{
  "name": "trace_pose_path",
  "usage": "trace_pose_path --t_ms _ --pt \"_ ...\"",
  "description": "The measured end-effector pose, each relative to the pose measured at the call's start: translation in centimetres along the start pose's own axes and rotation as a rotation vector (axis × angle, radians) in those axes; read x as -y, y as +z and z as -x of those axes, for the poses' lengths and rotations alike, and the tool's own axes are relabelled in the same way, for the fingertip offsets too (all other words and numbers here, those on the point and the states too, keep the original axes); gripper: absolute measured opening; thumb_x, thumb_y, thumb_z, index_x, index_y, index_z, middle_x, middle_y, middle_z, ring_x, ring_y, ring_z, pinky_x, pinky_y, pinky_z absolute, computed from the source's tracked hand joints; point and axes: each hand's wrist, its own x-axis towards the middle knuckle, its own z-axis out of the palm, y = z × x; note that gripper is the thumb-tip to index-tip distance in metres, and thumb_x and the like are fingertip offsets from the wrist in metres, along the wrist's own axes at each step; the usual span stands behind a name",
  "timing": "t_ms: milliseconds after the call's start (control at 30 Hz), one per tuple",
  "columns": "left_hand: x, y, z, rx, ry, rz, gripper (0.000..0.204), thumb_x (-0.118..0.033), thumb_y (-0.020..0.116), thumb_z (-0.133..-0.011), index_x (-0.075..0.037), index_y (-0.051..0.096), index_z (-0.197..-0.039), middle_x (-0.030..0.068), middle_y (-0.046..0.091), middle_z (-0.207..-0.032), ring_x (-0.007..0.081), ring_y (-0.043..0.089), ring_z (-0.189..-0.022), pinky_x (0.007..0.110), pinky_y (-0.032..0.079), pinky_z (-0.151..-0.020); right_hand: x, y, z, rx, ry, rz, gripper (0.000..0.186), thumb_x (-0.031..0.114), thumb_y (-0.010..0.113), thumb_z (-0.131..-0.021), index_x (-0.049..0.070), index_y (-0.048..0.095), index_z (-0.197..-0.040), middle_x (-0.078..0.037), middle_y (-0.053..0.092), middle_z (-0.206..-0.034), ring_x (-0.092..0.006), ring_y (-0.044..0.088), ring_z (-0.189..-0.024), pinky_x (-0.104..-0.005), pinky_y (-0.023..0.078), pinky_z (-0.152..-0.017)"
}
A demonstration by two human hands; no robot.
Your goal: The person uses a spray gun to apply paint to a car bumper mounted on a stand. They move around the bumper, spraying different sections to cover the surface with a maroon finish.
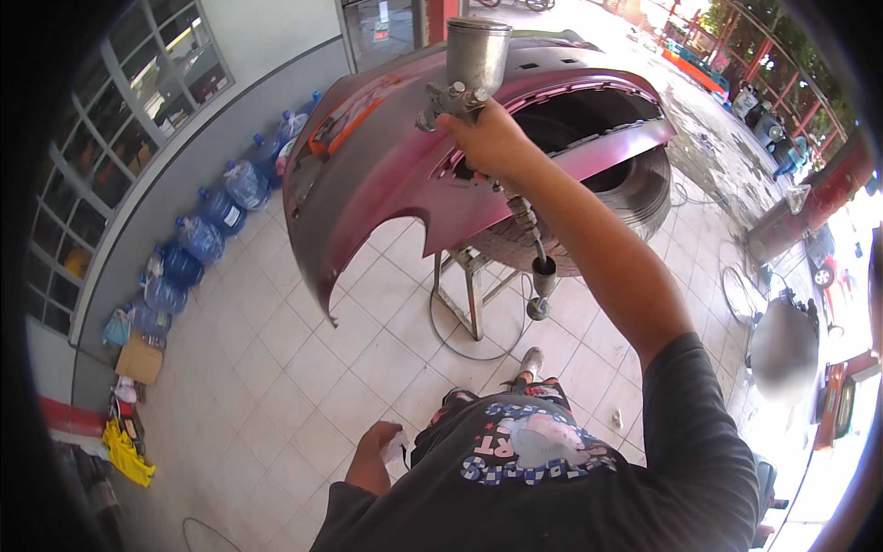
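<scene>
While the right hand [492, 140] grips a spray gun [457, 103], the bumper [377, 184] lies just ahead

Seen from where I stand, the right fingers curl around the gun's handle, thumb laid against its metal body; the trigger is hidden from me. A metal cup [477, 60] sits upright on top, and the gun's front seems to face left. Below the hand hangs a string of metal fittings [522, 213].

Ahead and to the left of those fingers spreads the bumper, dull pink and grey, its visible length sweeping from near left to far right; I cannot judge the gap. The right hand is clearly the nearer one. The left hand [375, 446] hangs low, well apart from the bumper, its fingers bent around what looks like a white scrap [396, 450].

Farther out, a metal stand [474, 299] and a large tyre [651, 198] show beneath the bumper. Blue water jugs [221, 212] line the left wall [221, 138], with a cardboard box [140, 359] and a yellow bag [129, 455] nearer.
</scene>
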Motion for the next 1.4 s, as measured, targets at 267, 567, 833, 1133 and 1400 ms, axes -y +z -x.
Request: trace_pose_path --t_ms 267,567,833,1133,1400 --pt "0.7 1.7 1.9 0.018 0.014 0.134 0.047 -0.04 0.069 -0.089 -0.002 0.073 -0.117 0.0168 0.072 -0.12 0.0304 0.07 -0.104 0.045 0.054 -0.088 -3.5 13.0 3.2 0.058 -0.18 0.146 0.052 0.026 0.065 -0.096 0.007 0.045 -0.14 -0.026 0.065 -0.124 -0.0452 0.06 -0.12 -0.0468 0.047 -0.101" --pt "3.7 5.1 2.6 0.095 -0.085 0.259 0.042 -0.037 0.067 -0.092 -0.002 0.074 -0.115 0.0152 0.074 -0.114 0.0285 0.071 -0.097 0.047 0.055 -0.083 -6.3 22.9 11.1 0.265 -0.024 0.221 0.052 0.028 0.062 -0.097 0.015 0.042 -0.143 -0.027 0.069 -0.112 -0.0487 0.064 -0.106 -0.0545 0.05 -0.091" --pt "6.1 8.2 0.7 0.217 -0.088 0.212 0.044 -0.037 0.067 -0.091 0.0 0.072 -0.115 0.0157 0.074 -0.111 0.0284 0.071 -0.096 0.046 0.055 -0.082 -7.2 18.1 16.4 0.447 0.074 0.151 0.05 0.031 0.06 -0.1 0.015 0.047 -0.146 -0.024 0.072 -0.108 -0.0435 0.066 -0.106 -0.0517 0.051 -0.091" --pt "-0.4 1.8 -2.0 0.129 0.03 0.063 0.047 -0.037 0.068 -0.089 0.002 0.071 -0.115 0.0164 0.073 -0.108 0.0284 0.071 -0.095 0.046 0.055 -0.081 -4.7 7.7 15.3 0.138 -0.033 0.099 0.044 0.025 0.064 -0.1 0.009 0.044 -0.135 -0.026 0.07 -0.097 -0.0469 0.067 -0.095 -0.051 0.05 -0.083" --pt "-8.7 -1.6 -2.2 0.084 0.209 -0.022 0.04 -0.03 0.065 -0.09 0.001 0.07 -0.114 0.0177 0.073 -0.102 0.0305 0.071 -0.088 0.047 0.056 -0.078 -6.3 -5.1 13.4 -0.112 -0.135 0.1 0.043 0.022 0.068 -0.096 0.005 0.048 -0.129 -0.025 0.07 -0.107 -0.0431 0.068 -0.104 -0.0469 0.052 -0.088"
